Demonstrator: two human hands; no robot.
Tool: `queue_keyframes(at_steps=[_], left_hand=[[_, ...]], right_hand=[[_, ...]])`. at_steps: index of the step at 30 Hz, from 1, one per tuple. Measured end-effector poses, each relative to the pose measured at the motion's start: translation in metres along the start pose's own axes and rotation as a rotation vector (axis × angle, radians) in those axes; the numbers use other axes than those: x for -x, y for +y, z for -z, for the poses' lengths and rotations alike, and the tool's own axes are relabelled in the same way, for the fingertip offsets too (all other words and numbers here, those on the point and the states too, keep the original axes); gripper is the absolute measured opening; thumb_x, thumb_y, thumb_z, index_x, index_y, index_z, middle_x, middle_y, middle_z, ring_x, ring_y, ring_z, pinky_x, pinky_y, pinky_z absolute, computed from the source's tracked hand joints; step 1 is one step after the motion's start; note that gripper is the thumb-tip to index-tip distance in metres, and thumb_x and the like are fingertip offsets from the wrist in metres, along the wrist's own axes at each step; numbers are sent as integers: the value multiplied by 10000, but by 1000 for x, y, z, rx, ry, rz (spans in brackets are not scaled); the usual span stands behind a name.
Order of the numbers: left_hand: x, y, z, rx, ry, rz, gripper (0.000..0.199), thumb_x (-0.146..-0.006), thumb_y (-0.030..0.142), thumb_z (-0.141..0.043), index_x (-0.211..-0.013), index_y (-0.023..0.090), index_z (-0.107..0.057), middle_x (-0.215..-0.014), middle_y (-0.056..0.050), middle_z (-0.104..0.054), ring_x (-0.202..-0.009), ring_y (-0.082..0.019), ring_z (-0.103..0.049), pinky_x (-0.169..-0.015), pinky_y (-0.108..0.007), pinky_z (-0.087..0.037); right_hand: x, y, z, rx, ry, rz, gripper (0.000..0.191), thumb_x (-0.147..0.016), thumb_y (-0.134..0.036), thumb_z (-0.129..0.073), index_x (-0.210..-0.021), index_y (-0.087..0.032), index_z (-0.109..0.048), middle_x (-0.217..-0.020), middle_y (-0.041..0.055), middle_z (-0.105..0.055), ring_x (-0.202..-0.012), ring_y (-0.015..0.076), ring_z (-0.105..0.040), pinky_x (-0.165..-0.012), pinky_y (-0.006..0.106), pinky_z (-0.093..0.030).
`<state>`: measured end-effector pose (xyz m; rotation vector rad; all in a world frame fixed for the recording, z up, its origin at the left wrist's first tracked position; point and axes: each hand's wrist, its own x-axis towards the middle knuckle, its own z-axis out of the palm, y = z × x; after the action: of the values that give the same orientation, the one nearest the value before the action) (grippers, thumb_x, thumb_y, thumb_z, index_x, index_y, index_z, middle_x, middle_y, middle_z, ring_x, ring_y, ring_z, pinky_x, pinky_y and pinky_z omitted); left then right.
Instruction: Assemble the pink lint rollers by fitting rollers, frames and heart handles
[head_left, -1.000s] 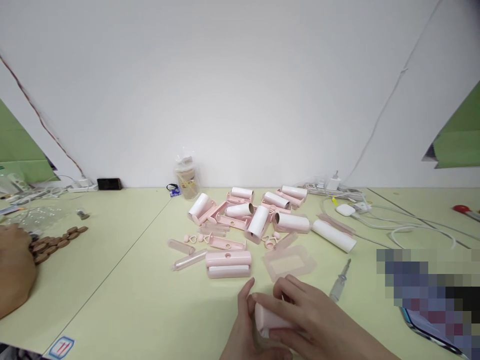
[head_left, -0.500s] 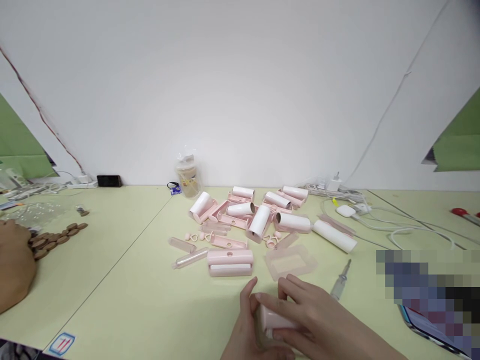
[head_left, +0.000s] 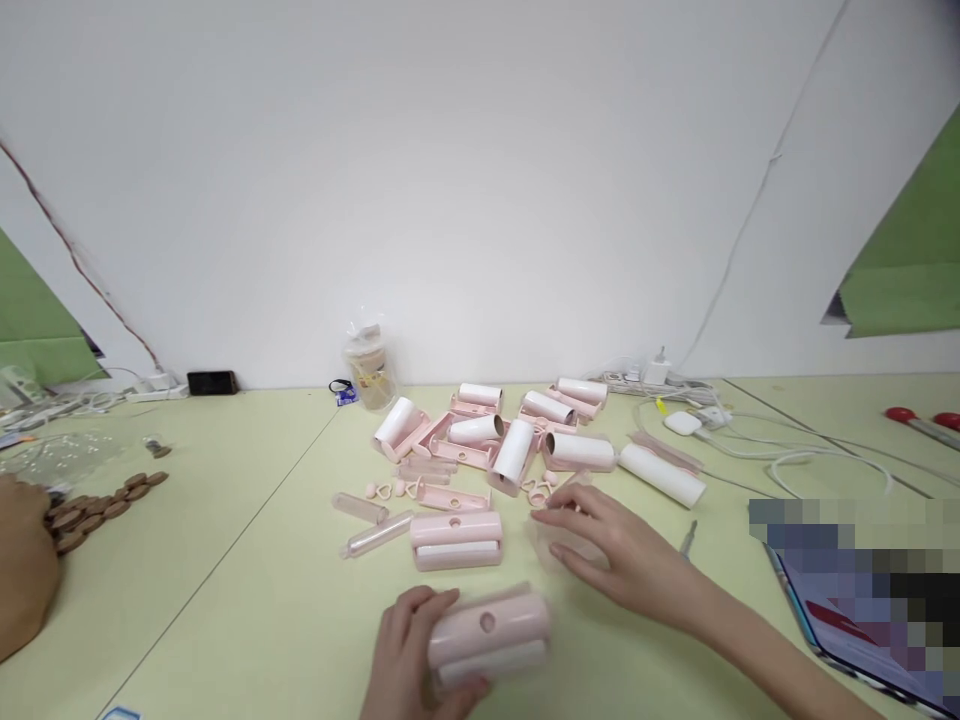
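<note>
At the near edge my left hand (head_left: 411,655) is closed round a pink lint roller case (head_left: 491,640) with a white paper roll showing along its front and a round hole on top; it is blurred. My right hand (head_left: 600,535) reaches out to the right with its fingers apart, over a translucent pink cover (head_left: 551,550) that it partly hides. Close to its fingertips lie small pink heart-shaped loops (head_left: 538,492). Another pink case with a roll (head_left: 456,540) rests just beyond the held one.
Several white paper rolls (head_left: 514,452) and pink half shells (head_left: 452,497) lie heaped at the middle back. Clear tubes (head_left: 377,535) are to their left. A screwdriver (head_left: 688,540), white cables (head_left: 780,465) and a phone (head_left: 847,620) are on the right. A bagged cup (head_left: 371,372) stands by the wall.
Both hands were together round the pink case. My right hand has let go and moved forward to the translucent cover; my left hand has carried the case left.
</note>
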<state>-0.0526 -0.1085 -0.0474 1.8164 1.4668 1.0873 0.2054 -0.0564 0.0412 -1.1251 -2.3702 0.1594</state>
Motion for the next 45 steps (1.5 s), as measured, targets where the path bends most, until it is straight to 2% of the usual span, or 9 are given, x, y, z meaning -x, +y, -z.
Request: queue_keyframes(at_steps=[6,11,14,23,30,33,36,40,45], left_hand=[[-19,0,27,-111,55,34,335,-750,273,-550,-1084,253,-533,-1131,-60,-458,-1121,-252,-455,-960,-411,-385],[-44,3,27,-151,35,-15,311,-783,260,-527,-1094,252,-520,-1143,-48,-457,-1152,-238,-444,-987,-400,-364],[-56,2,30,-163,-8,-2,336,-792,259,-520,-1127,257,-489,-1198,-51,-419,-1200,-227,-402,-1008,-399,-342],[-61,2,32,-286,23,-101,500,-781,240,-521,-1260,245,-375,-1252,-87,-417,-1206,-273,-364,-994,-480,-331],[-54,31,22,-277,-18,-288,615,-750,130,-486,-1322,270,-310,-1398,-89,-291,-1312,-288,-208,-1051,-516,-221],[-52,58,-1,3,-106,-265,558,-825,225,-483,-1342,253,-276,-1393,-102,-320,-1292,-268,-271,-1056,-463,-241],[-56,77,-30,411,-344,-110,703,-796,333,-579,-1374,231,-192,-1366,-119,-360,-1229,-265,-372,-1024,-437,-294],[-65,77,-54,879,-516,-86,660,-765,476,-600,-1290,209,-302,-1220,-105,-471,-1167,-266,-428,-971,-410,-336],[-58,57,-60,693,-587,-143,671,-725,445,-643,-1257,216,-305,-1181,-87,-430,-1128,-258,-408,-985,-400,-266]], right_hand=[[-45,32,2,99,-108,-142,328,-848,-245,-461,-1164,-216,-541,-1124,101,-554,-1010,250,-535,-809,383,-444],[-92,53,-25,126,-88,-278,841,-617,-410,-701,-1319,-97,-359,-1326,230,-388,-1246,393,-311,-960,477,-307],[-104,62,-37,112,-94,-316,994,-564,-460,-739,-1362,-91,-277,-1333,240,-380,-1230,403,-330,-955,501,-304],[-95,69,-39,-21,88,-284,383,-852,-330,-549,-1190,-166,-475,-1199,93,-500,-1093,267,-479,-886,468,-391],[-57,43,5,-138,317,-131,178,-899,-254,-400,-1063,-206,-451,-1053,89,-521,-1054,239,-482,-891,403,-392],[-26,13,27,-186,185,-2,92,-884,-269,-461,-964,-236,-494,-928,46,-554,-917,209,-540,-783,339,-449],[-4,-11,37,-298,-50,36,107,-864,-193,-484,-959,-240,-476,-943,36,-557,-876,177,-551,-761,312,-468],[-14,-10,34,-339,-80,49,334,-759,-225,-617,-1058,-231,-469,-1115,57,-517,-1042,200,-507,-865,332,-448],[-72,24,5,-40,-122,-189,242,-927,-307,-387,-1004,-188,-583,-1046,63,-593,-940,173,-580,-795,307,-479]])
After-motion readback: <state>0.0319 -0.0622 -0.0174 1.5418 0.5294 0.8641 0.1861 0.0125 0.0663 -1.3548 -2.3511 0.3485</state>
